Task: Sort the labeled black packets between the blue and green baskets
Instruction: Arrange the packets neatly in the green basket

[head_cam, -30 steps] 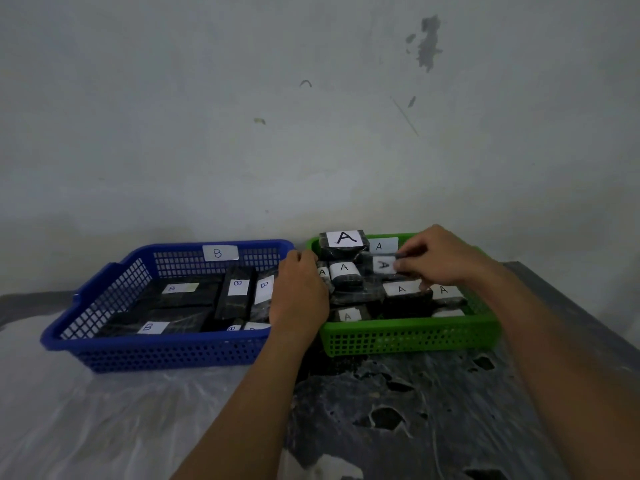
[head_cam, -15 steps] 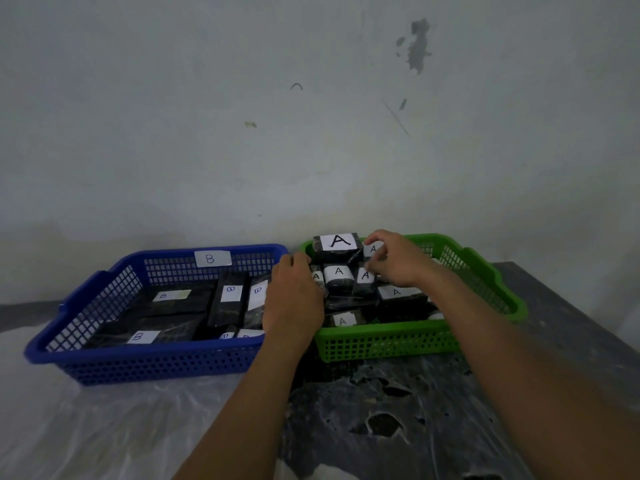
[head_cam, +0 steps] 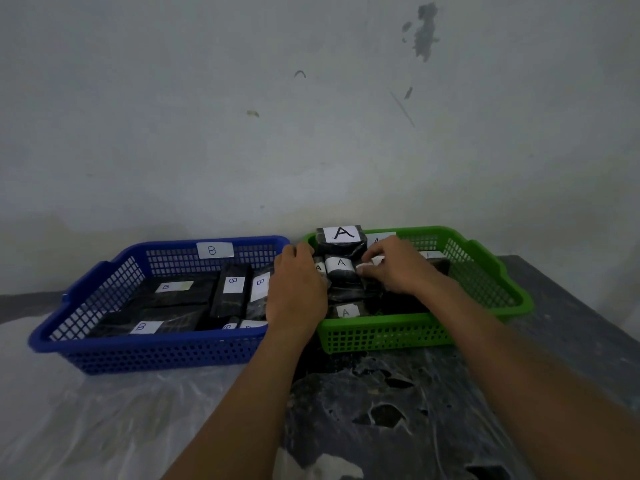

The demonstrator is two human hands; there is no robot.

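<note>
A blue basket [head_cam: 104,351] marked B stands on the left and holds several black packets [head_cam: 173,292] with B labels. Beside it on the right, a green basket [head_cam: 485,271] marked A holds several black packets [head_cam: 341,268] with A labels. One large A packet [head_cam: 341,237] stands up at its back. My left hand [head_cam: 296,289] rests over the gap between the two baskets, its fingertips at the green basket's left edge; what they touch is hidden. My right hand [head_cam: 394,268] is inside the green basket, fingers curled on a packet with a white label.
The baskets stand against a pale wall on a dark mottled table [head_cam: 381,410]. A clear plastic sheet [head_cam: 86,410] covers the table's left part. The table's right edge runs past the green basket.
My right hand has moved left and down within the green basket, onto a packet near its middle. My left hand has stayed put. The view has shifted slightly.
</note>
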